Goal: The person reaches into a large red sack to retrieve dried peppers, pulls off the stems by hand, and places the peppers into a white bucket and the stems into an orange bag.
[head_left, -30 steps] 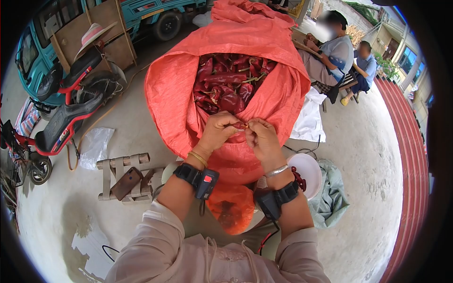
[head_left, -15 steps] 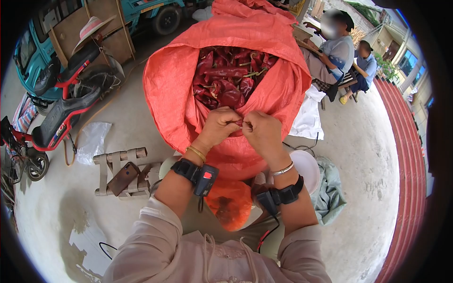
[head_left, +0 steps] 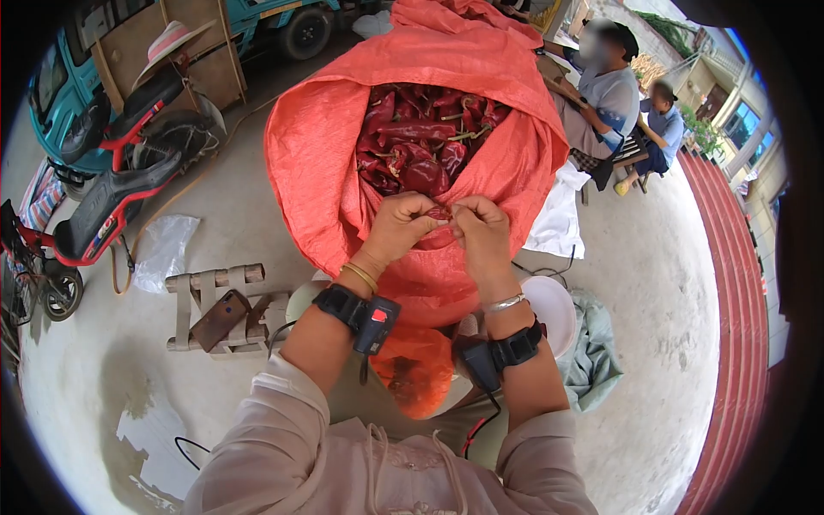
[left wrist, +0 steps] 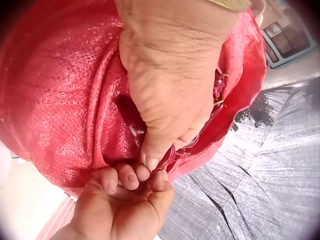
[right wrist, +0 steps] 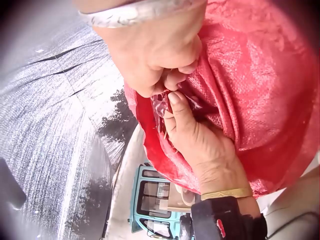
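A large red woven sack [head_left: 326, 172] stands open in front of the person, with many dark red dried peppers [head_left: 421, 133] inside. Over its near rim the left hand [head_left: 398, 230] pinches one red pepper [head_left: 439, 213] between thumb and fingers. Touching its fingertips, the right hand [head_left: 482, 239] has thumb and fingers pinched at the pepper's right end. In the left wrist view the left hand [left wrist: 167, 85] covers part of the pepper [left wrist: 131, 117], and the right hand [left wrist: 122, 210] meets it from below. The right wrist view shows the fingertips of the right hand [right wrist: 150, 55] beside the left thumb.
A white bowl [head_left: 551, 313] and grey-green cloth [head_left: 592, 352] lie at right, an orange bag [head_left: 412, 369] below the sack. At left are a stool [head_left: 193, 313] with a phone [head_left: 221, 319] and a scooter [head_left: 129, 189]. Two people [head_left: 609, 94] sit at upper right.
The right hand rolled over toward the left hand, then turned back and its fingers now show again. The left hand keeps its pinch on the pepper, nearly in place.
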`<control>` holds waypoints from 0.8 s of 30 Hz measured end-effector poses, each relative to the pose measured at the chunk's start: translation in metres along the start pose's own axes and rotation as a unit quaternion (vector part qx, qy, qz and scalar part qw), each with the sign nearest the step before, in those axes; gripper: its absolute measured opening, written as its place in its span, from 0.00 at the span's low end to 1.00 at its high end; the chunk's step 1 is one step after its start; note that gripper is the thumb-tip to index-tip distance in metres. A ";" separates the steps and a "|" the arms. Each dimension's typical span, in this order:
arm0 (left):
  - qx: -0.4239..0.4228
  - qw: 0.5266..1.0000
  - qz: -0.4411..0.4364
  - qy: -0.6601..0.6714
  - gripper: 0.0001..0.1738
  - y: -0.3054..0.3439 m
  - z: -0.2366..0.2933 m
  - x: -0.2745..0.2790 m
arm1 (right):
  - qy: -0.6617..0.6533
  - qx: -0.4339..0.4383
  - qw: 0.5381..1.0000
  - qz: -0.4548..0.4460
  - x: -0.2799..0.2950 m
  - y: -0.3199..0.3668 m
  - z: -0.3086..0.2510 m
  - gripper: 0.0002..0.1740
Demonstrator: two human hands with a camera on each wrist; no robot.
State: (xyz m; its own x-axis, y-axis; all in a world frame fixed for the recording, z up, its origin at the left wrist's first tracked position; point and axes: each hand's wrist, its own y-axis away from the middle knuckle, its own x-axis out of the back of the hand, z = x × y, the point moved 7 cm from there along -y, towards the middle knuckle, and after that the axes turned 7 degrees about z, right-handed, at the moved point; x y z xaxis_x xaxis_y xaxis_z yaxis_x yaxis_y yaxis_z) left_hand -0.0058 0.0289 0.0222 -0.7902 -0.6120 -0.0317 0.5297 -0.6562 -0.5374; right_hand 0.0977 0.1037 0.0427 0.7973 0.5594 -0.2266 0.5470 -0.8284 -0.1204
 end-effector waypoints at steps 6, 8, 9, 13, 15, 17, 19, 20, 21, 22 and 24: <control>0.019 1.000 0.001 -0.008 0.04 0.000 0.000 -0.001 | 0.124 0.110 0.986 0.009 0.005 -0.003 -0.007 0.02; -0.003 0.999 -0.005 -0.047 0.05 -0.001 0.000 -0.001 | 0.269 0.289 0.918 0.029 -0.001 0.009 -0.032 0.01; -0.029 0.996 -0.011 -0.082 0.05 -0.001 0.003 -0.002 | 0.336 0.372 0.864 0.037 -0.007 0.018 -0.043 0.02; -0.059 0.988 0.007 -0.140 0.06 0.000 0.010 -0.002 | 0.478 0.483 0.734 0.008 -0.023 0.035 -0.080 0.03; -0.033 0.996 0.000 -0.085 0.06 0.000 0.005 -0.001 | 0.411 0.388 0.824 -0.037 -0.021 0.031 -0.085 0.04; -0.015 0.999 -0.004 -0.041 0.06 0.000 0.002 0.001 | 0.410 0.310 0.846 -0.143 -0.023 0.047 -0.077 0.03; -0.004 1.000 -0.005 -0.005 0.07 0.000 0.003 0.002 | 0.422 0.254 0.833 -0.253 -0.021 0.070 -0.051 0.03; -0.006 1.000 -0.008 0.001 0.07 0.002 0.002 0.002 | 0.436 0.236 0.812 -0.308 -0.017 0.083 -0.027 0.03; -0.010 1.000 -0.011 0.006 0.07 0.001 0.002 0.003 | 0.474 0.242 0.773 -0.345 -0.013 0.096 -0.002 0.02; -0.014 1.000 -0.014 0.011 0.07 0.000 0.002 0.004 | 0.510 0.247 0.731 -0.381 -0.008 0.108 0.025 0.03; 0.001 1.000 -0.017 0.021 0.07 0.000 0.000 0.005 | 0.539 0.250 0.682 -0.426 0.009 0.129 0.081 0.04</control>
State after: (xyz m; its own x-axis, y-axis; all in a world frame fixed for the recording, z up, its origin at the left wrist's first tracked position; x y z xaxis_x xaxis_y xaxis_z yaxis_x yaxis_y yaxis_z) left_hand -0.0101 0.0258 0.0219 -0.8201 -0.5702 -0.0484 0.5025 -0.6769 -0.5379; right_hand 0.1547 -0.0009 -0.0529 0.1159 0.3152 0.9419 0.9885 0.0560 -0.1404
